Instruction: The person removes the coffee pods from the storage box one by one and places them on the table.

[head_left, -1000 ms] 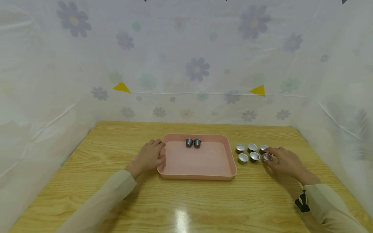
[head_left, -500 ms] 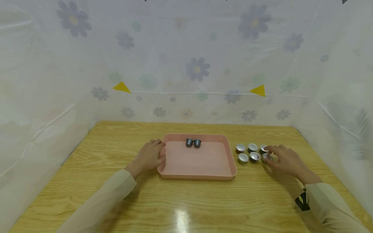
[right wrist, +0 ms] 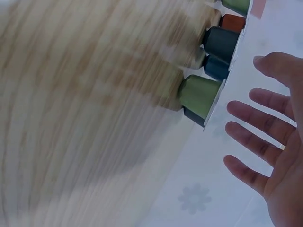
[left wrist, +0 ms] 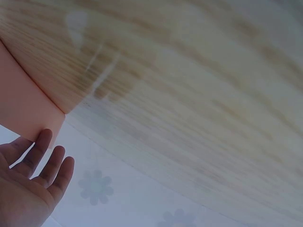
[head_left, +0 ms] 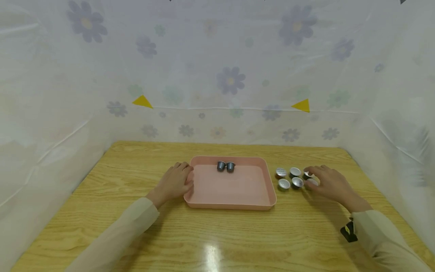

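Observation:
My left hand (head_left: 173, 180) rests on the left rim of a pink tray (head_left: 231, 190), and the left wrist view has its loosely bent fingers against the outer wall. Two dark coffee capsules (head_left: 225, 166) lie on their sides at the tray's back. Right of the tray, several coffee capsules stand foil side up in two rows, among them a front-left one (head_left: 284, 184). Over the rightmost pair hovers my right hand (head_left: 331, 185), fingers spread and partly covering them. In the right wrist view a green capsule (right wrist: 200, 96) stands nearest the fingers, apart from them.
The wooden table (head_left: 217, 234) ends at a white flowered sheet (head_left: 190, 68) that also closes both sides. Two yellow triangles mark the back sheet. A black device (head_left: 349, 231) hangs at the right sleeve.
My right hand has shifted slightly left and up over the rightmost capsules, covering more of the back one. Left hand, tray and capsules stay where they were.

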Action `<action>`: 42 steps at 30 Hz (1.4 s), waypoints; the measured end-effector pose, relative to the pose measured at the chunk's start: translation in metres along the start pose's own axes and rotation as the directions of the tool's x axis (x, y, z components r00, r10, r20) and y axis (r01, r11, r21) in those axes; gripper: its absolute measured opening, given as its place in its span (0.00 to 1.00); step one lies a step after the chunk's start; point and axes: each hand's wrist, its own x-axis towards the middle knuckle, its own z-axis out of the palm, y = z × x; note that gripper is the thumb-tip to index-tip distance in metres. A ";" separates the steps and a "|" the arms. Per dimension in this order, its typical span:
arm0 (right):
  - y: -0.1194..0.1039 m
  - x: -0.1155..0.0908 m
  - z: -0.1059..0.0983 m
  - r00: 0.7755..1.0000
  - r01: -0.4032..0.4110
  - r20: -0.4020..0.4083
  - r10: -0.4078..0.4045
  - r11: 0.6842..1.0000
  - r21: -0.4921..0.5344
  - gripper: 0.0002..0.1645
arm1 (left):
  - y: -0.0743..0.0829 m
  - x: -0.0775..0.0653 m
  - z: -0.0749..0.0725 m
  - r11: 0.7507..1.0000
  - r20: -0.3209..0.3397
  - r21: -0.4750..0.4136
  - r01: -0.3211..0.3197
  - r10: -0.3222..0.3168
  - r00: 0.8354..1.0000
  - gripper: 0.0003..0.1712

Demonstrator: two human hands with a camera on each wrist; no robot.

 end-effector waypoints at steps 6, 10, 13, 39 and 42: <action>-0.006 0.009 0.002 0.997 0.055 -0.044 -0.055 0.998 -0.003 0.23 | -0.001 0.001 0.001 1.000 -0.004 -0.003 0.005 -0.005 1.000 0.24; -0.014 0.015 0.003 0.994 0.092 -0.060 -0.091 0.996 0.009 0.22 | -0.001 0.001 0.001 1.000 -0.006 0.001 0.004 -0.004 1.000 0.24; -0.020 0.020 0.004 0.992 0.110 -0.067 -0.109 0.994 0.007 0.22 | 0.000 0.001 0.000 1.000 -0.001 0.008 0.003 -0.003 1.000 0.24; -0.075 0.059 0.012 0.968 0.240 -0.072 -0.239 0.971 0.014 0.20 | 0.003 0.001 -0.004 0.999 0.027 0.039 0.007 -0.008 1.000 0.25; -0.080 0.062 0.013 0.969 0.240 -0.061 -0.239 0.971 0.018 0.19 | 0.003 0.001 -0.004 0.999 0.029 0.041 0.006 -0.007 1.000 0.25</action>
